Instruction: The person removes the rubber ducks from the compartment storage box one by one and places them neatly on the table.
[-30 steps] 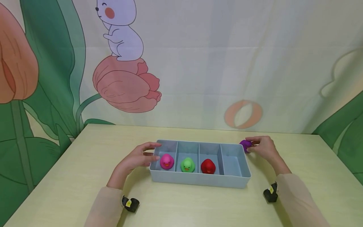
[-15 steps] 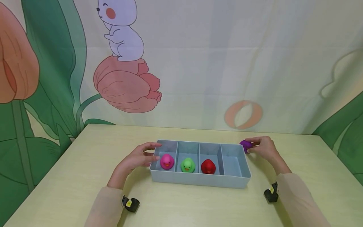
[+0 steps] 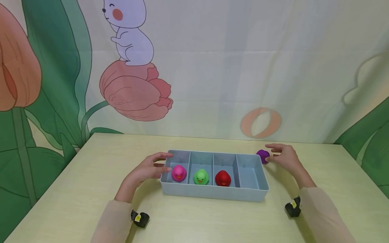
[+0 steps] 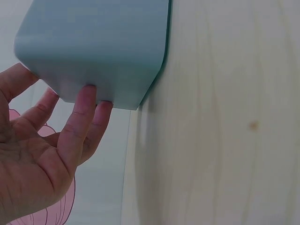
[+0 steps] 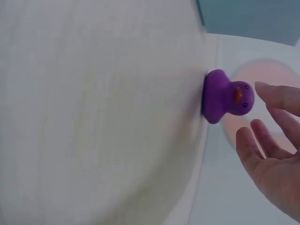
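Note:
A grey-blue box with several compartments stands on the table. Three rubber ducks sit in it, left to right: pink, green and red; the rightmost compartment holds none. My left hand is at the box's left end, and in the left wrist view its fingertips rest against the end wall. Beyond the box's right end, a purple rubber duck stands upright on the table. My right hand is just beside this duck, fingers spread loosely, with a gap between fingertips and duck in the right wrist view.
The pale wooden table ends at the back against a printed curtain with flowers and a white animal. A small black camera sits at each wrist, left and right.
My right hand has let go of the purple duck, its fingers parting and drawing slightly right. The duck stays by the box's right end. Left hand and box have not moved.

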`<action>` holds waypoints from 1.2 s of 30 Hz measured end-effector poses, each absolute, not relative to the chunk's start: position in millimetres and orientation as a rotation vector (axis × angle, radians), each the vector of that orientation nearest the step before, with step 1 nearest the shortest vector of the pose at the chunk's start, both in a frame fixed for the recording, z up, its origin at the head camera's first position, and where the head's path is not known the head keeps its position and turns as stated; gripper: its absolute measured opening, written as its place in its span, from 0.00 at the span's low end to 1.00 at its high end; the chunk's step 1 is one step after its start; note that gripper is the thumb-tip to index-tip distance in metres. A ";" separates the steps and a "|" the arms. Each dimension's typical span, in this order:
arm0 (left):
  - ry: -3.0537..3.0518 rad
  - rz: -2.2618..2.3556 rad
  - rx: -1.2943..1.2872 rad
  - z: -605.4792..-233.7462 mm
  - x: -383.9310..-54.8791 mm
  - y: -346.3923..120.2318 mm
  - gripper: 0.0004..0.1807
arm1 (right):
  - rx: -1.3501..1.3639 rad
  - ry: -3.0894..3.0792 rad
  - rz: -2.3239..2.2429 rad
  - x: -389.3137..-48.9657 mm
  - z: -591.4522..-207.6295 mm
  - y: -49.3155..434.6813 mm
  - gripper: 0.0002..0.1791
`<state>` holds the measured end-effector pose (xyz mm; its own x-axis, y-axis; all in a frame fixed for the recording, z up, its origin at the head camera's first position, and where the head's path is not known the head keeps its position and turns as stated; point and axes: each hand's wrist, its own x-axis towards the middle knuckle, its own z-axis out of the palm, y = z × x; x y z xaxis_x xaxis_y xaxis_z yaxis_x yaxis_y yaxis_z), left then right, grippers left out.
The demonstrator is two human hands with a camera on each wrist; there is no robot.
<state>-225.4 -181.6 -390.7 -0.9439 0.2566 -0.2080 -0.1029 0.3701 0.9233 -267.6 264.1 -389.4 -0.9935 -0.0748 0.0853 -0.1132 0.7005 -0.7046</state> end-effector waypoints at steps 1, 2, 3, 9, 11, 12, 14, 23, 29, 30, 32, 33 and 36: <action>2.318 1.597 0.137 -390.7 -225.2 -181.6 0.27 | 0.163 -2.839 1.199 -266.1 -387.6 264.2 0.28; 2.318 1.597 0.139 -390.7 -225.0 -181.6 0.27 | 0.166 -2.827 1.216 -264.5 -385.5 263.9 0.28; 2.318 1.597 0.140 -390.7 -224.9 -181.7 0.27 | 0.170 -2.817 1.227 -263.1 -383.5 263.6 0.28; 2.319 1.594 0.149 -390.5 -224.6 -182.7 0.27 | 0.195 -2.778 1.275 -254.1 -371.7 256.7 0.28; 2.320 1.593 0.150 -390.3 -224.7 -182.7 0.27 | 0.220 -2.764 1.283 -250.7 -368.7 253.9 0.27; 2.321 1.592 0.149 -390.3 -224.8 -182.6 0.27 | 0.237 -2.757 1.286 -248.9 -367.4 252.6 0.27; 2.322 1.591 0.147 -390.3 -224.8 -182.3 0.27 | 0.276 -2.740 1.297 -245.5 -365.2 249.8 0.26; 2.304 1.605 0.156 -389.9 -224.3 -182.1 0.27 | 0.459 -2.679 1.327 -229.9 -358.4 231.8 0.26; 2.309 1.602 0.161 -390.0 -224.2 -182.5 0.27 | 0.572 -2.638 1.373 -217.7 -357.0 216.4 0.26; 2.310 1.602 0.161 -390.1 -224.2 -182.5 0.27 | 0.600 -2.628 1.374 -215.6 -357.2 213.8 0.26; 2.309 1.604 0.161 -390.2 -224.3 -182.5 0.27 | 0.657 -2.610 1.372 -212.5 -358.7 208.9 0.26; 2.307 1.606 0.160 -390.3 -224.3 -182.4 0.28 | 0.681 -2.602 1.374 -211.2 -359.6 206.6 0.25; 2.301 1.611 0.161 -390.4 -224.3 -182.2 0.28 | 0.730 -2.591 1.396 -207.9 -362.6 200.7 0.25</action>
